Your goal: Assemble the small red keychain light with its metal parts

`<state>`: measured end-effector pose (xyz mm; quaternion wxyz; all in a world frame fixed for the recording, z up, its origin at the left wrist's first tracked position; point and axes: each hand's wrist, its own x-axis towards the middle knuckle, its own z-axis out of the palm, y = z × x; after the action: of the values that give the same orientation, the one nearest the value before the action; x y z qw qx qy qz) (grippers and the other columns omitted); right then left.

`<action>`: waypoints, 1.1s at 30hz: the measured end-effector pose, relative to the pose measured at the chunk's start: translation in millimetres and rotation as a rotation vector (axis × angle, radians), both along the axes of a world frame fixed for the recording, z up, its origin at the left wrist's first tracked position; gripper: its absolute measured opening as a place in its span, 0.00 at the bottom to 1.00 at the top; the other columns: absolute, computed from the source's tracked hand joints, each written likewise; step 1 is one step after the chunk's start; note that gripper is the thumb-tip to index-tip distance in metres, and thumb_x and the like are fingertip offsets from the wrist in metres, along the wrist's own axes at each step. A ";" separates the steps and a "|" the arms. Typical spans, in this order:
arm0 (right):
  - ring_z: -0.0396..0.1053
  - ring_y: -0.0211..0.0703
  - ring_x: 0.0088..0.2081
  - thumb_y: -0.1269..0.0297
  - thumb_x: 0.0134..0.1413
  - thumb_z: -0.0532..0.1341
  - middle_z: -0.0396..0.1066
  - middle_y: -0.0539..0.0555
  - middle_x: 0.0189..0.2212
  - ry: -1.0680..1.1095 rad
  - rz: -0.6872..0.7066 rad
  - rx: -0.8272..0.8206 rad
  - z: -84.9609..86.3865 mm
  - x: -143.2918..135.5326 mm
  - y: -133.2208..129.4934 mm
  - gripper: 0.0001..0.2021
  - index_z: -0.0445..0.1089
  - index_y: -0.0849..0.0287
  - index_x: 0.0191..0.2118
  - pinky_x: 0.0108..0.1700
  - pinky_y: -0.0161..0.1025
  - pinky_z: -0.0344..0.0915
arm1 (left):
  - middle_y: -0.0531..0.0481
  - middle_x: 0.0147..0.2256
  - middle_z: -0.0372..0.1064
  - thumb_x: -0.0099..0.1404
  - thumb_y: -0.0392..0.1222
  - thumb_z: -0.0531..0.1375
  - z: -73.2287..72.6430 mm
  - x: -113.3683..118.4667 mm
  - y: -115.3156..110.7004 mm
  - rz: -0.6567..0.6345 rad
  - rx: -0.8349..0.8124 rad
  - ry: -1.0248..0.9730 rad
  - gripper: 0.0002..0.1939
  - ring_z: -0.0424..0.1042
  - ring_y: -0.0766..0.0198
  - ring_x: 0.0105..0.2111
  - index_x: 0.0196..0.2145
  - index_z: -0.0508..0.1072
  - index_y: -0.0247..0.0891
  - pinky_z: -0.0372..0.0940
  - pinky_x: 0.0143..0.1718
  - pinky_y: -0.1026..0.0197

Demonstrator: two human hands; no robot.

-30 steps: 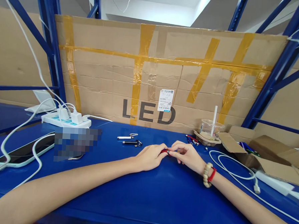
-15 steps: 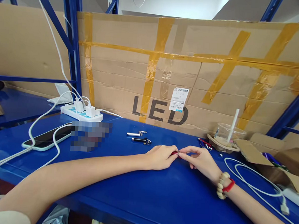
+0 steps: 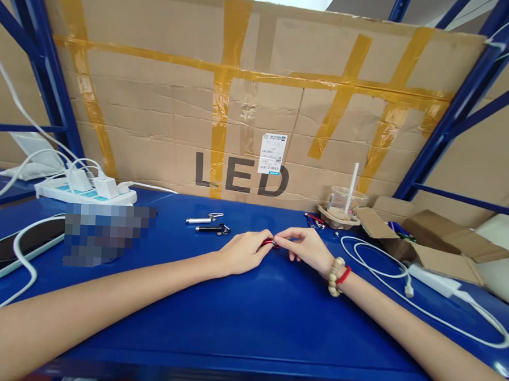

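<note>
My left hand point(image 3: 245, 251) rests on the blue table point(image 3: 247, 321) with its fingers closed on a small red item point(image 3: 268, 242). At the item's right end, the fingertips of my right hand point(image 3: 305, 245) pinch a small metallic part. Beyond my left hand, a silver penlight-like stick with a clip point(image 3: 198, 220) lies beside a similar black one point(image 3: 208, 229). Farther right, behind my right hand, are red and blue sticks with metal clips point(image 3: 315, 221). A beaded bracelet and a red band circle my right wrist.
A power strip point(image 3: 45, 190) with plugs and a phone point(image 3: 16, 246) are at left. A cup with a straw point(image 3: 345, 201) sits in a cardboard holder. At right are an open box point(image 3: 442, 260) and a white cable point(image 3: 386, 273). A large LED carton point(image 3: 156, 111) stands behind.
The view has shifted right, so the hands and objects appear farther left. Both hands remain together at the red item, with little visible change in their grip.
</note>
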<state>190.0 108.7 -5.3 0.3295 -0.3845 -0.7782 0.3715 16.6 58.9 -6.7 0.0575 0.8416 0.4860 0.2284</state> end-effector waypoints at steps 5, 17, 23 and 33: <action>0.60 0.28 0.16 0.52 0.41 0.62 0.71 0.53 0.25 0.017 0.034 -0.042 1.1 1.3 -0.4 0.17 0.71 0.64 0.32 0.16 0.27 0.56 | 0.50 0.36 0.68 0.65 0.43 0.43 1.4 0.7 -1.1 0.000 0.008 0.017 0.11 0.69 0.61 0.34 0.37 0.62 0.40 0.61 0.32 0.62; 0.57 0.26 0.16 0.52 0.40 0.62 0.69 0.51 0.23 -0.012 -0.001 -0.150 2.7 -0.8 -3.3 0.19 0.71 0.63 0.33 0.16 0.27 0.54 | 0.49 0.39 0.68 0.66 0.44 0.42 -2.7 -0.4 0.7 -0.010 0.013 0.029 0.12 0.68 0.60 0.38 0.40 0.61 0.40 0.62 0.36 0.60; 0.57 0.29 0.16 0.47 0.37 0.62 0.66 0.49 0.18 -0.065 -0.020 -0.163 5.9 -3.1 -6.5 0.22 0.70 0.62 0.33 0.16 0.29 0.54 | 0.49 0.40 0.68 0.66 0.44 0.42 -4.0 -1.0 0.3 -0.011 0.014 0.034 0.13 0.68 0.59 0.39 0.40 0.61 0.40 0.62 0.37 0.60; 0.56 0.31 0.15 0.41 0.34 0.59 0.63 0.50 0.17 -0.130 -0.009 -0.129 8.1 -7.2 -8.3 0.27 0.70 0.61 0.32 0.16 0.31 0.53 | 0.50 0.36 0.68 0.66 0.44 0.42 -6.3 -2.4 -0.5 -0.011 0.071 0.096 0.11 0.69 0.60 0.36 0.37 0.61 0.39 0.63 0.34 0.61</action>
<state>182.8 100.4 2.9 0.2543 -0.4317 -0.7708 0.3934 14.2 58.4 -13.0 0.0053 0.8559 0.4751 0.2044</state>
